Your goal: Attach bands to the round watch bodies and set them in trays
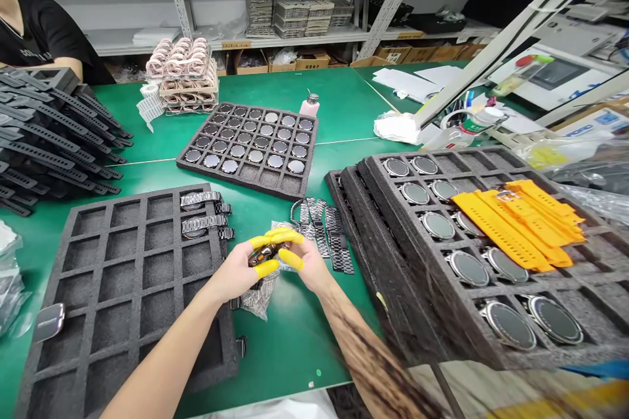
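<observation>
Hands meet: left hand (238, 270) and right hand (308, 260), wearing yellow finger covers (266, 268), pinch 1 dark watch piece (263, 254) between them, long axis roughly crosswise; metal bands (338, 242) lie nearer the right.

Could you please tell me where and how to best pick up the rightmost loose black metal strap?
The black metal strap is probably best pinched across its near end, coming from above and the near side: it lies flat, running toward the person, with other straps close on its left and the stacked foam trays close on its right.
</observation>
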